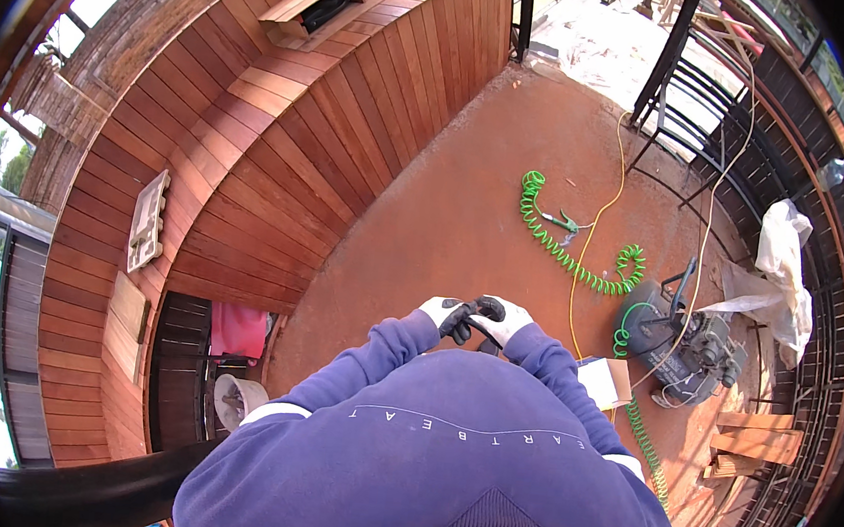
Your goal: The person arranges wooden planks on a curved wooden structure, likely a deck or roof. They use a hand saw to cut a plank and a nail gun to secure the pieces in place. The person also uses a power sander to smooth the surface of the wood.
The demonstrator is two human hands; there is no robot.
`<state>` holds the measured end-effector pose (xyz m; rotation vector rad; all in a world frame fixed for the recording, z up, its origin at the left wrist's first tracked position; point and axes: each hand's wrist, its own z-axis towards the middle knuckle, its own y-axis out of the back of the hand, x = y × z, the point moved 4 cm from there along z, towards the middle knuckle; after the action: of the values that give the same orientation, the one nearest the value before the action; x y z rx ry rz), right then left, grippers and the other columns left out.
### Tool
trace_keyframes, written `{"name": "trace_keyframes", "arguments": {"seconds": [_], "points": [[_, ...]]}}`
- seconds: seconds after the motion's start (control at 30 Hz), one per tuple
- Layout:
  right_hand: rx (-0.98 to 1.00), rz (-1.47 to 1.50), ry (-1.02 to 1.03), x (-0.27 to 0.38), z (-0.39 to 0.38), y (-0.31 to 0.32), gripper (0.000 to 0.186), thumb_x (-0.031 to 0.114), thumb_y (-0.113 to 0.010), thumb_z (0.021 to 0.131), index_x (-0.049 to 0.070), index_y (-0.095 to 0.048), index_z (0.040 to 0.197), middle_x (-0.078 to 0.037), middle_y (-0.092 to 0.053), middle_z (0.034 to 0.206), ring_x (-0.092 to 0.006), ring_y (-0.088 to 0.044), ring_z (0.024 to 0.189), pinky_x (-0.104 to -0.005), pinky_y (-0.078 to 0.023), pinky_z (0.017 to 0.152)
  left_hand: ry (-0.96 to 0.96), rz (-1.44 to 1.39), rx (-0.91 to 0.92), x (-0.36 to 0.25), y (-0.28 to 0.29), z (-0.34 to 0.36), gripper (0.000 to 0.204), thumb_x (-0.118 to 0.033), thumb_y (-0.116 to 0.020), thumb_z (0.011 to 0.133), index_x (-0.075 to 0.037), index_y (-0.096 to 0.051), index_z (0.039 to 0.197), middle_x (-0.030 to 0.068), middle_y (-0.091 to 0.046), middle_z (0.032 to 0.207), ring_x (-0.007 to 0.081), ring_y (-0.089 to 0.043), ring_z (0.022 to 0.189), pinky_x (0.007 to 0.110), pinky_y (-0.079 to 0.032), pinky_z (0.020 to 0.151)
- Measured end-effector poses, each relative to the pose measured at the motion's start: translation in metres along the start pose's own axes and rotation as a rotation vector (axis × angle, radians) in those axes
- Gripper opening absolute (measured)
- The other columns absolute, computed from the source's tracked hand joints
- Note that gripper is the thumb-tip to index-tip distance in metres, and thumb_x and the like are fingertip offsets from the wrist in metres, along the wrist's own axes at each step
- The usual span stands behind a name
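My left hand (445, 316) and my right hand (499, 319), both in white gloves with dark fingers, meet in front of my blue sweatshirt. Their fingers are curled together around something dark that I cannot make out. An open cardboard box (608, 380) with white inside lies beyond my right elbow. Green coiled air hose (591, 278) with a blow gun (568, 222) lies on the rust-coloured floor (416, 213) ahead, crossed by a yellow cord (593, 233).
Curved wooden seating (257, 199) lines the left side, with a white bucket (235, 398) by its opening. An air compressor (666, 345), plastic sheeting (777, 275) and loose boards (758, 443) stand or lie at the right, beside black metal railings (688, 86).
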<state>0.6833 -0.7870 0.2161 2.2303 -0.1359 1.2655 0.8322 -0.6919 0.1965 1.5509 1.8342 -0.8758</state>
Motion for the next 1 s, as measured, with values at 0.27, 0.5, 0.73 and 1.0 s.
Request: {"name": "trace_keyframes", "arguments": {"seconds": [0.27,0.5,0.73,1.0], "points": [[0.199,-0.074,0.054,0.022,0.141,0.05,0.048,0.048,-0.06,0.092,0.008,-0.065,0.119,-0.013,-0.068,0.117,-0.0319,-0.064,0.108,-0.0379,-0.05,0.094,0.043,-0.109,-0.188,-0.035,0.073,0.105,0.047,-0.045,-0.05,0.101,0.0,-0.067,0.104,0.0117,-0.068,0.074,0.0206,-0.066,0.061,0.033,-0.054,0.059],[0.3,-0.173,0.214,0.051,0.313,0.105,0.034,0.033,-0.058,0.097,0.009,-0.065,0.12,-0.012,-0.068,0.115,-0.0304,-0.063,0.108,-0.0364,-0.05,0.092,-0.122,0.13,-0.123,-0.132,0.188,0.21,0.05,-0.049,-0.047,0.1,-0.004,-0.068,0.095,0.0122,-0.071,0.08,0.0237,-0.068,0.071,0.037,-0.053,0.064],[0.138,-0.1,0.232,0.16,0.454,0.17,0.04,0.041,-0.056,0.097,0.01,-0.066,0.12,-0.012,-0.069,0.118,-0.0305,-0.064,0.11,-0.037,-0.049,0.096,-0.174,0.184,-0.283,-0.28,0.308,0.253,0.04,-0.038,-0.05,0.101,-0.002,-0.067,0.091,0.0087,-0.069,0.074,0.0177,-0.066,0.067,0.034,-0.053,0.064],[0.161,-0.384,0.427,0.219,0.609,0.206,0.045,0.045,-0.066,0.089,0.011,-0.066,0.119,-0.01,-0.063,0.127,-0.03,-0.057,0.119,-0.0393,-0.045,0.102,-0.218,0.093,-0.424,-0.352,0.41,0.292,0.034,-0.034,-0.056,0.101,-0.002,-0.069,0.101,0.0054,-0.067,0.072,0.0118,-0.063,0.065,0.028,-0.05,0.062]]}}
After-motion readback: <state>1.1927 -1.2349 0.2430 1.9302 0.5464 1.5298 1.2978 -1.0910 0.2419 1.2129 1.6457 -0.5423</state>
